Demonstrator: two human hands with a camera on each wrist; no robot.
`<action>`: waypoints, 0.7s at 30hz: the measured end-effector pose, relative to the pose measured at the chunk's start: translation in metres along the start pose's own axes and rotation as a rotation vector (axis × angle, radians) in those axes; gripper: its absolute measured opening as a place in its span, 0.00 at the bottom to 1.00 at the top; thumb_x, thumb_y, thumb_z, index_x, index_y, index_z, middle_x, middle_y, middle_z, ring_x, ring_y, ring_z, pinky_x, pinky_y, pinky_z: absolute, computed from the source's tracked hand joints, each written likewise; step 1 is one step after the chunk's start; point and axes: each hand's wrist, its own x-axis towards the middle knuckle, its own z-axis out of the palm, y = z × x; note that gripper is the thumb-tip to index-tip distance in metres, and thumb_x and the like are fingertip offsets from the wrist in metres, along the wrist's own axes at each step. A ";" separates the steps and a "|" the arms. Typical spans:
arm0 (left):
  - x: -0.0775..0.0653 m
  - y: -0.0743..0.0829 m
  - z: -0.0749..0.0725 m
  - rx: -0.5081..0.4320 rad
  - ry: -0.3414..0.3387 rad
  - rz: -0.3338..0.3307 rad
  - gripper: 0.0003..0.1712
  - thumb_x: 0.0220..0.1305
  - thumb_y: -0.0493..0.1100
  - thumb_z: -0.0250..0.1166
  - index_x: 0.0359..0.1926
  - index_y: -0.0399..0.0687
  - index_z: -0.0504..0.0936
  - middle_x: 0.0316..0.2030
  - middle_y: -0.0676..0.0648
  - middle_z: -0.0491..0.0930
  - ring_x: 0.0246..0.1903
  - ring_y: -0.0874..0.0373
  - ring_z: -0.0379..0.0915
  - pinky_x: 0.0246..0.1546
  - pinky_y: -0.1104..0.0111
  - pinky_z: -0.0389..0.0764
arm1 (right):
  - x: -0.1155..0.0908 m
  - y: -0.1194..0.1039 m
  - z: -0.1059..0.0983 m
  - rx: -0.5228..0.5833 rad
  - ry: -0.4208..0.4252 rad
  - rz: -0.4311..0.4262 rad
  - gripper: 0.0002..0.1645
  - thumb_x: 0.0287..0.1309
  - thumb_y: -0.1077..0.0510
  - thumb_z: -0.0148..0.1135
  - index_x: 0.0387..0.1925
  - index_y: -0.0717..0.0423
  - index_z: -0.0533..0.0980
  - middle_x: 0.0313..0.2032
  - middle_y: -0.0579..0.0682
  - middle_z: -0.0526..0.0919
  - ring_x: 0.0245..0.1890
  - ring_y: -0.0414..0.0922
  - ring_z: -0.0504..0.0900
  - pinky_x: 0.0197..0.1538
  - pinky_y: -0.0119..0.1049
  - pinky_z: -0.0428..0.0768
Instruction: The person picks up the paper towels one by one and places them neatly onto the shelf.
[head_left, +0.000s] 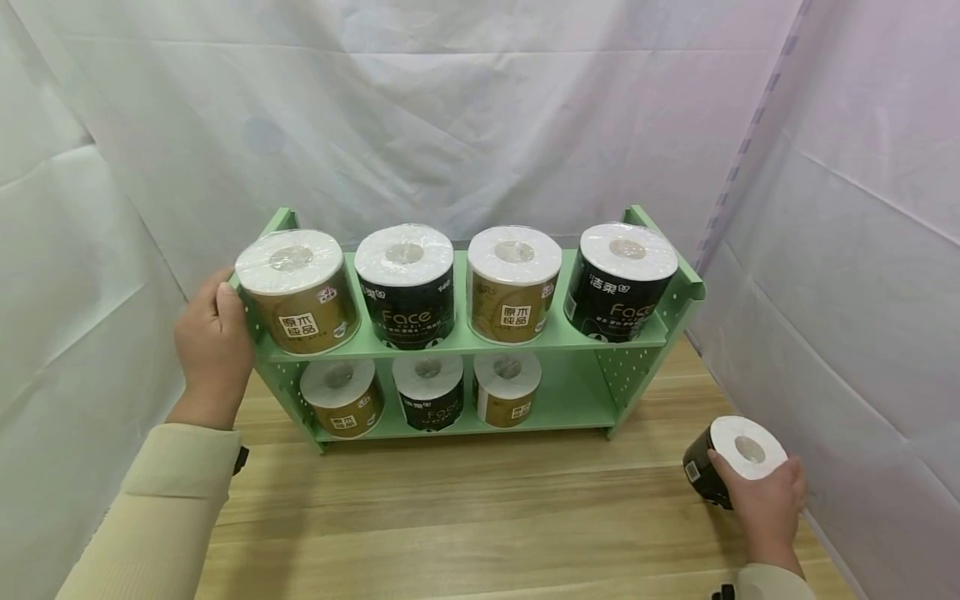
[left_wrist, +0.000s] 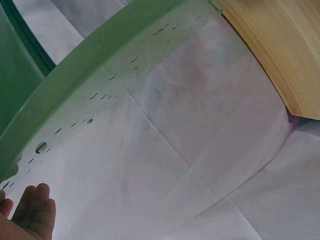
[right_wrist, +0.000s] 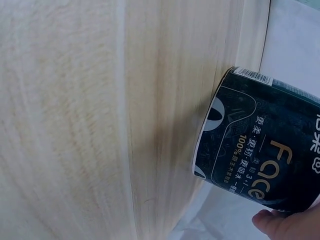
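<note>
A green two-tier shelf [head_left: 570,385] stands on the wooden table, with paper rolls on both tiers. My left hand [head_left: 215,342] holds the upper left side of the shelf, beside a gold-wrapped roll [head_left: 315,321]. In the left wrist view, several fingers of that hand [left_wrist: 35,212] show just outside the perforated side panel [left_wrist: 115,75]. Off to the right, my right hand [head_left: 768,504] grips a black-wrapped toilet paper roll [head_left: 705,467], its white top tilted. The right wrist view shows the roll's printed side [right_wrist: 260,145] and my thumb; whether its base touches the table, I cannot tell.
Gold and black rolls alternate along the upper tier, ending in a black roll [head_left: 618,300] at right. Below are two gold rolls and a black roll [head_left: 429,400] between them. White sheeting [head_left: 450,125] encloses the back and sides. Wooden tabletop [head_left: 465,517] extends in front.
</note>
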 end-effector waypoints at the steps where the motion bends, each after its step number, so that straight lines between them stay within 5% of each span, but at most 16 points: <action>1: 0.000 0.000 0.000 -0.001 0.000 0.003 0.26 0.71 0.48 0.41 0.57 0.42 0.78 0.51 0.37 0.80 0.45 0.44 0.72 0.48 0.48 0.70 | 0.001 0.001 0.000 0.004 -0.002 -0.001 0.72 0.48 0.38 0.68 0.72 0.70 0.32 0.70 0.76 0.39 0.69 0.70 0.42 0.65 0.66 0.53; 21: 0.000 -0.001 0.001 -0.005 0.011 0.028 0.26 0.71 0.48 0.41 0.55 0.40 0.79 0.50 0.35 0.80 0.44 0.43 0.72 0.48 0.47 0.70 | 0.004 0.004 0.001 0.066 0.005 -0.013 0.66 0.47 0.43 0.71 0.70 0.72 0.41 0.64 0.79 0.47 0.65 0.71 0.48 0.64 0.65 0.56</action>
